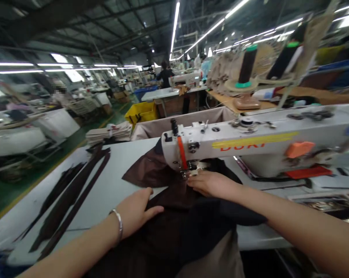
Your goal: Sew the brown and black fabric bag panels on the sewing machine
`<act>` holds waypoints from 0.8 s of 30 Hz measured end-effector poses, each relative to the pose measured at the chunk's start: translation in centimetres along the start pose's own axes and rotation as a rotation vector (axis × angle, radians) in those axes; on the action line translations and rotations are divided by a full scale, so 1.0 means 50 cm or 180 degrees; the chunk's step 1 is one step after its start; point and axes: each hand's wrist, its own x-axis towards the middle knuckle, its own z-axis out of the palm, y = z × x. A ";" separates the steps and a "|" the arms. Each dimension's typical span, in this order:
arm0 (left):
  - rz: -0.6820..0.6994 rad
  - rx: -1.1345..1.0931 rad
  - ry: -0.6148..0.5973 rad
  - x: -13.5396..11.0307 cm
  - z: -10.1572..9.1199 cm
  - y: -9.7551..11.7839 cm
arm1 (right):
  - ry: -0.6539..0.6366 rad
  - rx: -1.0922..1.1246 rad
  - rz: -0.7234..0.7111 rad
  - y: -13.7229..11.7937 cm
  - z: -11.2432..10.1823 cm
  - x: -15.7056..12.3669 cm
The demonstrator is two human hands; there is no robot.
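Note:
Dark brown fabric (168, 231) with navy and taupe parts lies across the machine table and under the head of a white sewing machine (267, 135). My right hand (213, 184) rests on the cloth just beside the presser foot (184, 174), its fingers stretched out and pointing left. At the fabric's left edge is my left hand (135, 210), wearing a silver bracelet; its thumb lies apart from the index finger on the cloth. The other fingers of that hand are mostly hidden. A point of the brown cloth sticks out left of the needle area.
Long dark fabric strips (73, 197) lie on the table's left side. Stacked pale pieces (110, 132) and a yellow bin (141, 112) stand behind. Thread cones (248, 65) rise at the back right. A co-worker (164, 75) is farther off.

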 end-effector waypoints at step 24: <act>0.1164 0.0943 0.0659 0.168 0.035 0.085 | 0.0090 -0.0224 -0.0188 -0.060 0.042 -0.030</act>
